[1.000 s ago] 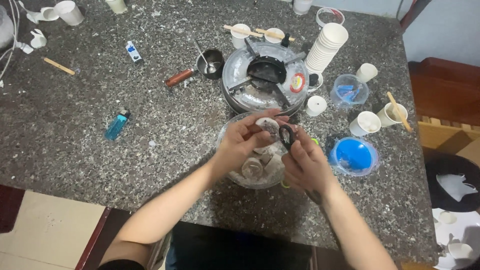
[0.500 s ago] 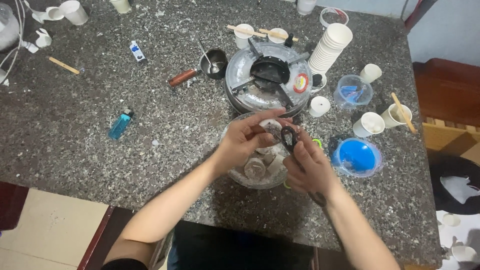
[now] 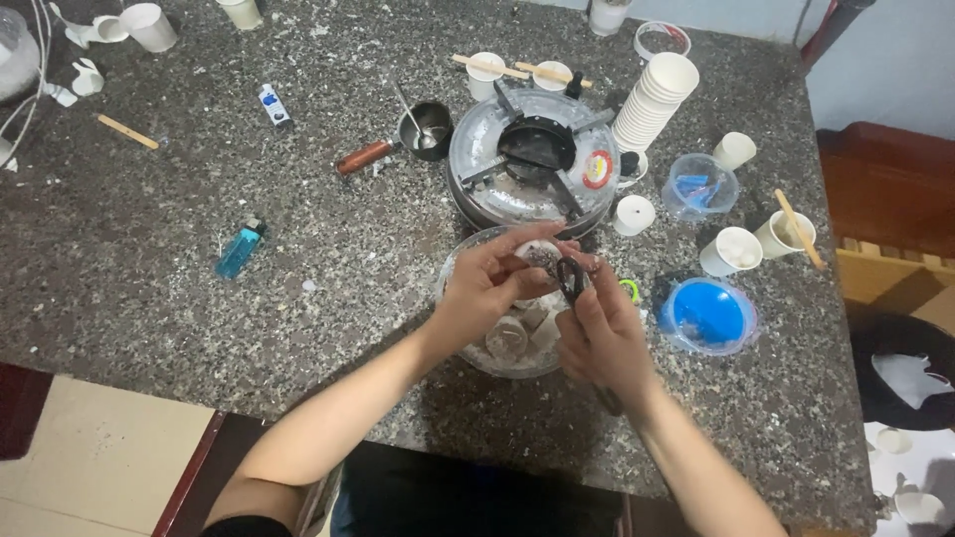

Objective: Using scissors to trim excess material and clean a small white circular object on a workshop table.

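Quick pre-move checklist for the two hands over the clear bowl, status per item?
1. Left hand grips a small round piece over the clear bowl: ok.
2. Right hand holds a dark scissor-like tool: ok.
3. Tool touching the piece: cannot tell.
4. Bowl fully on granite table: ok.
5. Burner close behind hands, lit or not: cannot tell.
6. Blue lidded tub apart from right hand: ok.

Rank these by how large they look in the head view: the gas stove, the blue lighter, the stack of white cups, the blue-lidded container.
1. gas stove, clearly the largest.
2. stack of white cups and blue-lidded container: similar in apparent area, too close to rank.
3. blue lighter, the smallest.
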